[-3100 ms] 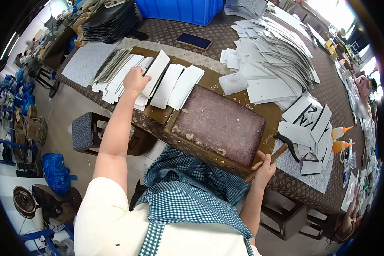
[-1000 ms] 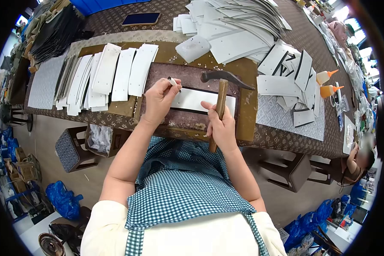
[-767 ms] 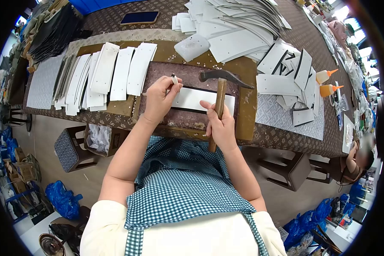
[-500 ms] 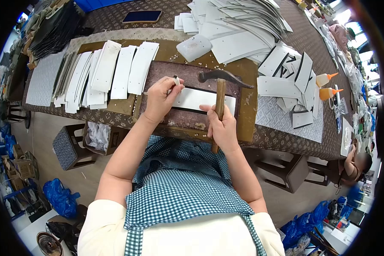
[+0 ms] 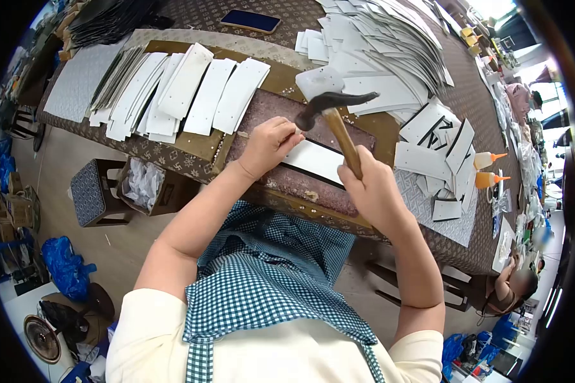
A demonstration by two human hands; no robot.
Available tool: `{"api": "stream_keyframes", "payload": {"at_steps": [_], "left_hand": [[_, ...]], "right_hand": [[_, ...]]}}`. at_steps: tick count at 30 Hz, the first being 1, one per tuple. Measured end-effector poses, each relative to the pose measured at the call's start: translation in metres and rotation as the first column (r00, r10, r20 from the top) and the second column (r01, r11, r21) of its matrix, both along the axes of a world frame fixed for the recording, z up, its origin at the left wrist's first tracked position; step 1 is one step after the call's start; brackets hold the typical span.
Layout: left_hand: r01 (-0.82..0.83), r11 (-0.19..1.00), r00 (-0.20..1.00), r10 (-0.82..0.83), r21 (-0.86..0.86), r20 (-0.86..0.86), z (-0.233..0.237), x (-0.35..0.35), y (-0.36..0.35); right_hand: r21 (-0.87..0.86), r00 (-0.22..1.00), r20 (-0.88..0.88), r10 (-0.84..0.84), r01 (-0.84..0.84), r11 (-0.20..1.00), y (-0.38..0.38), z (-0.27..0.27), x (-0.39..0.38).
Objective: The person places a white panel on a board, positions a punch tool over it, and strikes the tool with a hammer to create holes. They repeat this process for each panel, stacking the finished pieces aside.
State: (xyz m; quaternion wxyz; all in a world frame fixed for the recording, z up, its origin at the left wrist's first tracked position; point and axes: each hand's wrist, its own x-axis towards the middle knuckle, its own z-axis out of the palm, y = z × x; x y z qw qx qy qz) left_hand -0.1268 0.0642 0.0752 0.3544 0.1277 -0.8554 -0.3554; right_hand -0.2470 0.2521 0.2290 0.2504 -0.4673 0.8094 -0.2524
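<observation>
My right hand (image 5: 378, 188) grips the wooden handle of a hammer (image 5: 344, 142), its dark curved head held over the work board (image 5: 265, 108). A white strip with black edges (image 5: 319, 161) lies on that board. At the strip's left end my left hand (image 5: 266, 145) is closed in a pinch, fingertips around a small punch whose body is mostly hidden by the fingers. The hammer head overlaps the spot just beside those fingertips in this view.
Rows of white pieces (image 5: 195, 83) stand to the left. A large white stack (image 5: 390, 51) lies behind, with black-edged pieces (image 5: 434, 140) and orange-tipped glue bottles (image 5: 489, 179) to the right. A phone (image 5: 250, 21) rests at the back. A person (image 5: 508, 287) sits far right.
My right hand has shifted right along the handle's lower end, and the hammer has swung with its head tilted over the punch. The left hand stays pinched by the strip. The view has turned slightly.
</observation>
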Motion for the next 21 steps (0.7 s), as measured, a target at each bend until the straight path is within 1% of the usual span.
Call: {"api": "stream_keyframes", "payload": {"at_steps": [1,2,4,5,6,7,8,9,11,12,13,14,16,17,18,20,21], "left_hand": [[-0.011,1.0,1.0,0.011,-0.006,-0.005,-0.001,-0.002,-0.002],[-0.024,1.0,1.0,0.024,-0.01,-0.009,-0.002,-0.003,-0.002],[-0.017,0.999,1.0,0.017,-0.028,-0.009,-0.003,-0.001,0.0],[-0.022,0.999,1.0,0.022,-0.031,-0.019,-0.003,-0.002,0.0],[-0.024,0.999,0.999,0.023,-0.029,-0.024,-0.003,-0.001,0.001],[-0.027,0.999,0.999,0.026,-0.031,-0.034,-0.003,-0.001,0.001],[-0.027,0.999,0.999,0.026,-0.026,-0.032,-0.003,-0.001,0.001],[-0.026,0.999,0.999,0.026,-0.022,-0.03,-0.004,-0.001,0.002],[-0.022,1.0,0.999,0.022,-0.016,-0.032,-0.003,-0.001,0.0],[-0.021,1.0,0.999,0.021,-0.009,-0.033,-0.003,-0.002,0.0],[-0.02,1.0,0.999,0.02,-0.001,-0.033,-0.004,-0.001,0.001],[-0.022,1.0,1.0,0.022,0.003,-0.012,-0.003,0.0,0.003],[-0.026,1.0,0.999,0.026,0.005,0.027,0.003,0.0,0.003],[-0.04,0.999,0.999,0.04,0.017,0.004,0.002,-0.001,0.004],[-0.039,0.998,0.999,0.039,0.041,0.005,0.001,0.0,0.007],[-0.033,0.996,0.999,0.032,0.078,0.013,0.0,-0.001,0.005],[-0.022,0.995,1.0,0.02,0.098,0.023,0.002,0.0,0.005]], "right_hand": [[-0.015,0.999,0.045,-0.01,0.01,1.0,0.003,0.004,-0.002],[-0.075,0.999,-0.017,0.033,-0.035,0.997,0.004,0.01,-0.005],[-0.119,0.988,0.14,-0.061,0.078,0.99,0.001,0.037,-0.001],[-0.297,0.971,0.227,-0.078,0.145,0.944,0.0,0.048,0.004],[-0.541,0.96,0.281,-0.003,0.161,0.826,-0.002,0.056,0.008],[-0.673,0.936,0.339,0.097,0.169,0.72,-0.003,0.074,0.013],[-0.798,0.92,0.344,0.19,0.18,0.575,-0.007,0.078,0.014],[-0.829,0.915,0.339,0.216,0.182,0.529,-0.011,0.073,0.017],[-0.771,0.954,0.291,0.075,0.187,0.609,-0.011,0.047,0.017],[-0.507,0.982,0.183,-0.043,0.132,0.852,-0.009,0.034,0.013],[-0.159,0.999,-0.007,-0.034,0.032,0.987,-0.008,0.021,0.008],[0.099,0.994,-0.097,0.058,-0.048,0.994,-0.005,-0.004,0.0],[0.009,0.994,0.083,-0.067,0.066,0.998,0.001,-0.009,0.002],[-0.02,0.976,0.181,-0.122,0.128,0.992,0.005,-0.013,0.005],[-0.05,0.937,0.31,-0.161,0.185,0.981,0.006,-0.021,0.005],[-0.121,0.798,0.562,-0.218,0.34,0.933,0.003,-0.039,0.009],[-0.174,0.758,0.614,-0.221,0.403,0.898,0.0,-0.05,0.011]]}}
